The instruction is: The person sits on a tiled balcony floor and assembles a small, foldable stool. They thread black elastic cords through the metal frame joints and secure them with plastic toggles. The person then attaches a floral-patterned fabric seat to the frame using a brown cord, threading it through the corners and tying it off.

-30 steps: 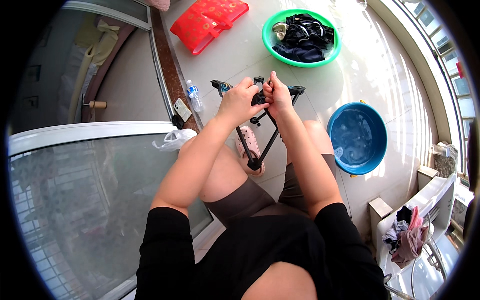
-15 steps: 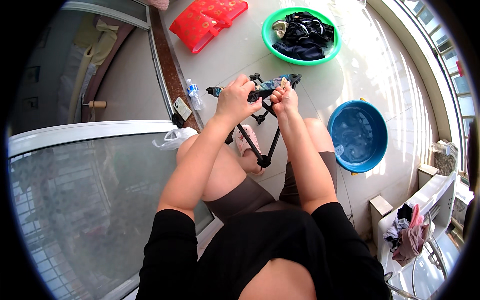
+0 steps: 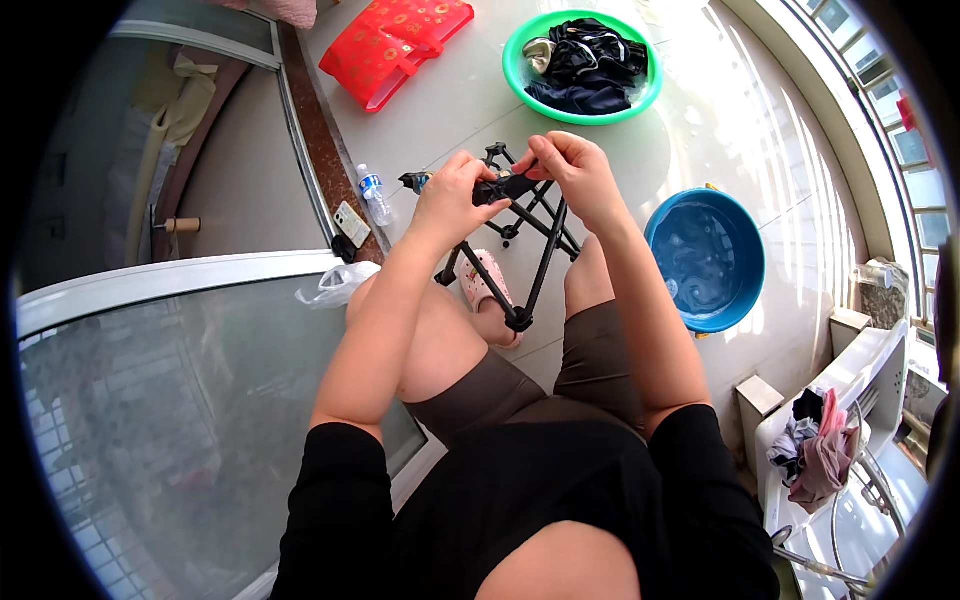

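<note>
Between my knees stands a folding stool [image 3: 540, 265] with crossed black legs and a dark seat edge. Only a little of its patterned seat cloth shows near my left hand. My left hand [image 3: 452, 200] is closed on the seat's black edge, thumb and fingers on either side. Over the seat's right part, my right hand [image 3: 580, 178] has its thumb and forefinger pinched together. What they hold, if anything, is too small to make out. Both hands hide much of the seat.
A green basin [image 3: 652, 95] of dark wet clothes stands ahead, and a blue bucket [image 3: 705, 265] of water to the right. A red bag [image 3: 395, 50], a plastic bottle [image 3: 373, 195] and a phone [image 3: 350, 225] lie leftward. A glass door panel [image 3: 200, 400] borders my left.
My right hand has turned over and lifted, its fingertips now pinched above the seat. The small beige thing at its fingers no longer shows. My left hand stays on the stool.
</note>
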The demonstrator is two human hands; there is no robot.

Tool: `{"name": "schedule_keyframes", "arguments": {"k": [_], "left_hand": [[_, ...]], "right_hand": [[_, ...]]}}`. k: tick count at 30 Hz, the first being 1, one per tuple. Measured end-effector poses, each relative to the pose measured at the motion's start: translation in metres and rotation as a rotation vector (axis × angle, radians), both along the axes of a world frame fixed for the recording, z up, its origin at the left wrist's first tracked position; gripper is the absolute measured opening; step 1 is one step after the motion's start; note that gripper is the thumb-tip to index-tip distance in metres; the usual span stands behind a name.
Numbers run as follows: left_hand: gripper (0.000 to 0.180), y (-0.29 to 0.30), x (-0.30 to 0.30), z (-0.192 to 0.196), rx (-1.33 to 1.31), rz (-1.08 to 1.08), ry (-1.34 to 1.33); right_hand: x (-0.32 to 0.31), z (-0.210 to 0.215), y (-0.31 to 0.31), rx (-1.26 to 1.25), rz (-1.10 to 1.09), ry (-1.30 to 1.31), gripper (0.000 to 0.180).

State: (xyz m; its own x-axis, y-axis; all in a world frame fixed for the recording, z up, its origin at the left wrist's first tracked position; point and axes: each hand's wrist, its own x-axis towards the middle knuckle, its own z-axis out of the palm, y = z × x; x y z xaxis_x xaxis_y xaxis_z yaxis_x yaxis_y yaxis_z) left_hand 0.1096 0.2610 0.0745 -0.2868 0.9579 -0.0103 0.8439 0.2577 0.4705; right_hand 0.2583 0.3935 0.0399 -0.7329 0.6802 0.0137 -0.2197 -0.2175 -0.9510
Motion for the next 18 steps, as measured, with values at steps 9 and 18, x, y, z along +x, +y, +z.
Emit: {"name": "schedule_keyframes", "arguments": {"k": [9, 18], "left_hand": [[0.033, 0.009, -0.015, 0.014, 0.018, 0.077, -0.903], [0.020, 0.033, -0.015, 0.010, 0.018, -0.081, -0.587]], "right_hand": [[0.004, 0.073, 0.019, 0.765, 0.061, -0.352, 0.043], [-0.034, 0.073, 0.045, 0.243, 0.170, -0.354, 0.043]]}}
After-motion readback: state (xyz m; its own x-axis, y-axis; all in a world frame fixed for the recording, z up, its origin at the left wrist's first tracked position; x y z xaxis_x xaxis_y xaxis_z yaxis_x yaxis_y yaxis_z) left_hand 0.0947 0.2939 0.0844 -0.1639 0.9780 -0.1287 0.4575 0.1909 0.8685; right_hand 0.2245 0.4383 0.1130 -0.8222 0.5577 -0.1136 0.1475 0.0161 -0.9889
